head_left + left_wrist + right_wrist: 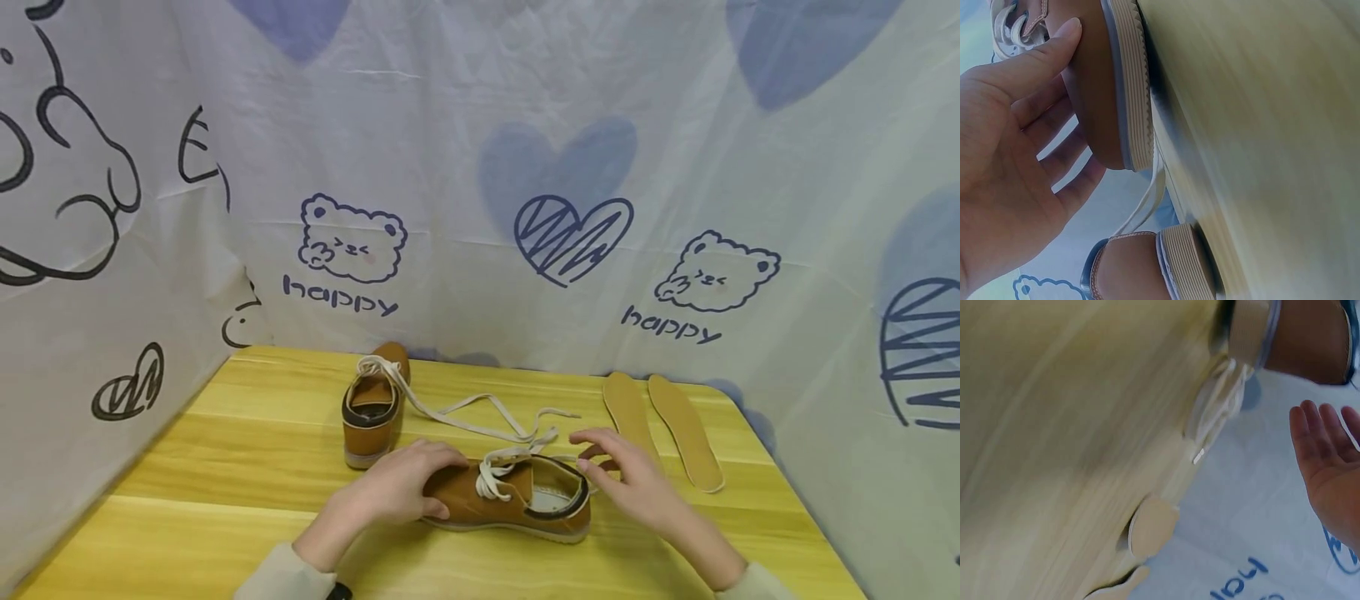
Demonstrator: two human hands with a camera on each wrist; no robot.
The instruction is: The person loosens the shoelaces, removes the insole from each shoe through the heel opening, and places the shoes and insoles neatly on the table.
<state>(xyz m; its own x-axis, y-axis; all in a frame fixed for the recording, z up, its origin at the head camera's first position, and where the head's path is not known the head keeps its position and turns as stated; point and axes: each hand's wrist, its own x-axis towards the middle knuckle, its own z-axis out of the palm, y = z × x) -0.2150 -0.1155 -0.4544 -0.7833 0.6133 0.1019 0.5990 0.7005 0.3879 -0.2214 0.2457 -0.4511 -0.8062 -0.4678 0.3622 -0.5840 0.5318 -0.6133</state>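
A brown lace-up shoe point(468, 504) lies sole-down across the near middle of the table, toe to the left. My left hand point(405, 483) grips its toe end, thumb on the near side and fingers over the far side. In the left wrist view the thumb presses the brown upper point(1094, 94) above the ribbed sole. White laces point(491, 479) hang loosely over the shoe's tongue. Just right of the heel, my right hand point(630, 479) hovers with loosely bent fingers, holding nothing. The right wrist view has this hand point(1335, 469) apart from the heel point(1304, 340).
A matching brown shoe point(369, 437) stands behind to the left, toe pointing away. Its long white lace point(480, 429) trails rightward over the yellow wood-grain table point(225, 467). Two tan insoles point(686, 433) lie at the back right. A printed cloth point(450, 292) hangs behind.
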